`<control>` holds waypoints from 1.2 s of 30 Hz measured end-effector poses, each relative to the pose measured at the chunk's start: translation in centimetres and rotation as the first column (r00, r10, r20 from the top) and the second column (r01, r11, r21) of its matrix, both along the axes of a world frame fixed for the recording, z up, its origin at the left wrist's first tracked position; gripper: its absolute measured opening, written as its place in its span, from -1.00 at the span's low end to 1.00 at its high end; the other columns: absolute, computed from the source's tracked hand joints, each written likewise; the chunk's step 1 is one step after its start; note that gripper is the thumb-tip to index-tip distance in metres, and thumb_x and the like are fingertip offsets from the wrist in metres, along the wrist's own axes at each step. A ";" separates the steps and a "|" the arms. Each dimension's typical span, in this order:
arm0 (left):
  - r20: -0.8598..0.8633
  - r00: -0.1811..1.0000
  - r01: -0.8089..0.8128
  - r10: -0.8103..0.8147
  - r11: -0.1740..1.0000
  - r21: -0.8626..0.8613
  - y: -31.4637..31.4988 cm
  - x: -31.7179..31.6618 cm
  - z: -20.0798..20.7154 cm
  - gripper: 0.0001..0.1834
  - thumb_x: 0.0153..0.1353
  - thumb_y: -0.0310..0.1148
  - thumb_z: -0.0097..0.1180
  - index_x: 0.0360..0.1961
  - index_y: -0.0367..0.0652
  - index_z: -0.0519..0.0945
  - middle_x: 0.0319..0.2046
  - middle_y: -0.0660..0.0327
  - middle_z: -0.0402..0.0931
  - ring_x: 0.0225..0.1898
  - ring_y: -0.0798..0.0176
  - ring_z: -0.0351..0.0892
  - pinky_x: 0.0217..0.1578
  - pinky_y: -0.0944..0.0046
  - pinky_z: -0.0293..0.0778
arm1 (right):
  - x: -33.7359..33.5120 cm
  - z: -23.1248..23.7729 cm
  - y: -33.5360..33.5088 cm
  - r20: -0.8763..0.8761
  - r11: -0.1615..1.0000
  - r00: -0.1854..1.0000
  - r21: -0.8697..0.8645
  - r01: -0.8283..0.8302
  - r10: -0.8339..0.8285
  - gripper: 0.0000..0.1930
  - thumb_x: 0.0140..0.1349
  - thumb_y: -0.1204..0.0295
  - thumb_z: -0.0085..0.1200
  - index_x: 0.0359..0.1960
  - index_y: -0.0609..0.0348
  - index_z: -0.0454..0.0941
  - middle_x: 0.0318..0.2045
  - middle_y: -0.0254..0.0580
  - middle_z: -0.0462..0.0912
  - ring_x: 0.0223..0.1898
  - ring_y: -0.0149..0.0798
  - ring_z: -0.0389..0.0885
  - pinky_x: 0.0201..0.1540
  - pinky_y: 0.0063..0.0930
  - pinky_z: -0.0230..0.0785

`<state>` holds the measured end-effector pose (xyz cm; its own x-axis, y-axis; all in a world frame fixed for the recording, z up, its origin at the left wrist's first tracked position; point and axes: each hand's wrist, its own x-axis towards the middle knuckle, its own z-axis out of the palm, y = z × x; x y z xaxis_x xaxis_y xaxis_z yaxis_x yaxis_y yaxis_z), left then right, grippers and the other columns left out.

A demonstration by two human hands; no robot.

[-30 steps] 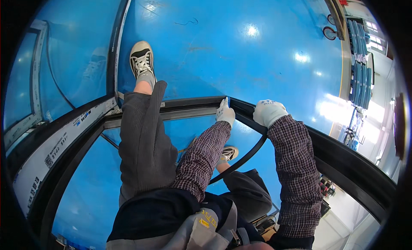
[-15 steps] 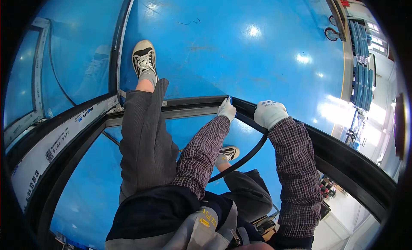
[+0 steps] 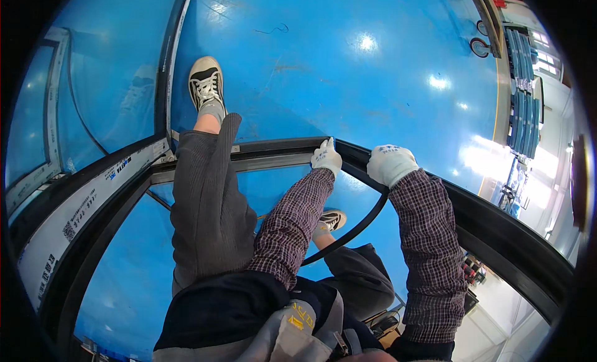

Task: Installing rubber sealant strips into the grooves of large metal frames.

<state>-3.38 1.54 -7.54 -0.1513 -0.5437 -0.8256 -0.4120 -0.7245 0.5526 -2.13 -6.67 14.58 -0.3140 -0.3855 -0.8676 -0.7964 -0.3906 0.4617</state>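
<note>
Both my hands wear white knit gloves and work at a corner of a large black frame [image 3: 273, 147]. My left hand [image 3: 326, 157] is closed at that corner, its thumb laid along the top edge and its fingers curled against the inner side. Just right of it, my right hand [image 3: 391, 165] makes a fist over the frame's right-hand bar [image 3: 485, 222]. A black rubber strip [image 3: 354, 233] comes out under this fist and hangs in a curve down to the left, past my shoe. Its other end is hidden behind my leg and clothes.
One foot in a sneaker [image 3: 206, 83] stands beyond the frame; the other shoe [image 3: 333, 219] is inside it. Left, a frame bar has a white printed film [image 3: 81, 206]. A wheeled cart [image 3: 480, 46] and blue stacked panels [image 3: 525, 122] stand right on the blue floor [image 3: 348, 76].
My left hand has turned slightly at the corner, showing more of its back, with the fingers more curled. The right fist stays in place on the bar.
</note>
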 end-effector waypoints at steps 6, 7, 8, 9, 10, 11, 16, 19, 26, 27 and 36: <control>0.032 0.996 -0.079 0.084 0.988 -0.133 1.8 -2.3 -5.2 -0.48 0.23 -0.35 -0.24 0.26 -0.05 0.28 0.29 0.22 0.19 0.08 0.04 0.42 0.13 0.11 0.27 | 0.3 -0.1 0.0 -0.001 1.000 1.000 -0.006 0.000 0.000 -0.69 0.14 0.41 -0.17 -0.30 0.33 0.62 -0.34 0.00 0.67 -0.32 0.03 0.65 -0.22 -0.04 0.48; 0.048 0.994 -0.088 0.098 0.980 -0.180 2.0 -2.5 -5.8 -0.49 0.23 -0.33 -0.23 0.23 -0.07 0.32 0.26 0.20 0.24 0.05 0.03 0.44 0.13 0.11 0.28 | 0.3 0.0 0.0 0.001 1.000 1.000 -0.008 -0.005 0.005 -0.69 0.14 0.41 -0.17 -0.30 0.33 0.62 -0.34 0.00 0.67 -0.32 0.03 0.65 -0.22 -0.05 0.49; 0.063 0.992 -0.096 0.113 0.969 -0.226 2.2 -2.7 -6.3 -0.51 0.23 -0.31 -0.22 0.21 -0.08 0.35 0.23 0.18 0.29 0.02 0.02 0.47 0.12 0.11 0.28 | 0.4 0.0 0.1 0.004 1.000 1.000 -0.009 -0.010 0.010 -0.69 0.14 0.41 -0.17 -0.29 0.33 0.62 -0.34 0.00 0.67 -0.32 0.03 0.65 -0.22 -0.05 0.49; 0.062 0.992 -0.094 0.110 0.969 -0.227 1.9 -2.5 -6.1 -0.51 0.23 -0.31 -0.22 0.21 -0.08 0.35 0.23 0.18 0.29 0.02 0.02 0.47 0.12 0.11 0.28 | 0.2 0.0 0.1 0.004 1.000 1.000 -0.010 -0.008 0.008 -0.69 0.14 0.41 -0.17 -0.29 0.33 0.62 -0.34 0.00 0.67 -0.32 0.03 0.65 -0.22 -0.05 0.49; 0.023 0.993 -0.110 0.116 0.979 -0.172 1.5 -2.2 -6.1 -0.53 0.22 -0.30 -0.21 0.17 -0.10 0.37 0.18 0.15 0.34 0.00 0.01 0.48 0.10 0.11 0.29 | 0.2 -0.1 0.1 0.006 1.000 1.000 -0.009 -0.011 0.011 -0.69 0.14 0.40 -0.16 -0.29 0.32 0.62 -0.34 -0.01 0.67 -0.32 0.04 0.65 -0.22 -0.05 0.49; -0.015 0.992 -0.124 0.123 0.985 -0.117 1.0 -1.7 -5.8 -0.54 0.22 -0.29 -0.20 0.14 -0.12 0.40 0.13 0.12 0.39 -0.02 0.00 0.49 0.08 0.10 0.30 | 0.2 -0.1 0.2 0.008 1.000 1.000 -0.008 -0.014 0.014 -0.69 0.14 0.40 -0.16 -0.29 0.32 0.62 -0.34 -0.01 0.67 -0.32 0.04 0.65 -0.22 -0.06 0.49; -0.193 0.950 -0.241 0.245 0.970 0.046 0.0 -0.5 -4.7 -0.59 0.20 -0.24 -0.18 0.02 -0.17 0.47 -0.06 0.01 0.53 -0.09 -0.05 0.52 0.01 0.05 0.33 | -0.4 -0.3 0.5 0.008 1.000 1.000 -0.004 -0.030 0.030 -0.69 0.15 0.40 -0.16 -0.29 0.32 0.62 -0.34 -0.01 0.67 -0.32 0.04 0.65 -0.23 -0.07 0.50; -0.285 0.896 -0.323 0.341 0.940 0.109 0.0 -1.2 -5.5 -0.60 0.19 -0.23 -0.18 -0.04 -0.20 0.50 -0.14 -0.05 0.56 -0.12 -0.09 0.52 -0.02 0.02 0.34 | -0.9 -0.4 0.6 0.005 0.999 0.999 0.001 -0.035 0.035 -0.69 0.15 0.39 -0.15 -0.29 0.31 0.62 -0.34 -0.01 0.67 -0.32 0.04 0.65 -0.24 -0.08 0.51; -0.045 0.980 -0.188 0.196 0.971 0.145 -0.2 -4.7 -14.3 -0.61 0.17 -0.22 -0.17 -0.07 -0.15 0.52 -0.08 -0.04 0.53 -0.10 -0.13 0.50 -0.04 0.02 0.37 | 0.1 0.0 0.8 0.031 0.998 0.998 -0.008 -0.056 0.056 -0.69 0.14 0.40 -0.15 -0.30 0.32 0.62 -0.34 0.01 0.66 -0.33 0.03 0.65 -0.27 -0.10 0.51; -0.009 0.983 -0.182 0.185 0.974 0.134 -0.1 -4.6 -14.4 -0.62 0.17 -0.22 -0.16 -0.08 -0.15 0.52 -0.07 -0.04 0.53 -0.09 -0.14 0.49 -0.03 0.03 0.37 | 0.1 -0.1 0.9 0.037 0.998 0.997 -0.014 -0.061 0.061 -0.69 0.14 0.40 -0.15 -0.30 0.32 0.62 -0.34 0.01 0.66 -0.34 0.03 0.65 -0.27 -0.10 0.51; -0.208 0.940 -0.273 0.269 0.962 0.009 1.9 -0.6 -6.3 -0.57 0.17 -0.24 -0.15 0.07 -0.05 0.47 0.01 0.12 0.52 0.01 -0.09 0.42 0.04 0.07 0.33 | -0.4 -0.5 1.0 0.013 0.997 0.998 -0.028 -0.066 0.066 -0.71 0.16 0.37 -0.14 -0.30 0.25 0.63 -0.35 -0.06 0.67 -0.34 -0.05 0.66 -0.28 -0.15 0.50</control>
<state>-3.99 3.49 -13.83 -0.1609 -0.6035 -0.7810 -0.0776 -0.7811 0.6195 -2.52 -5.70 14.13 -0.2748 -0.4288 -0.8606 -0.7758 -0.4298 0.4619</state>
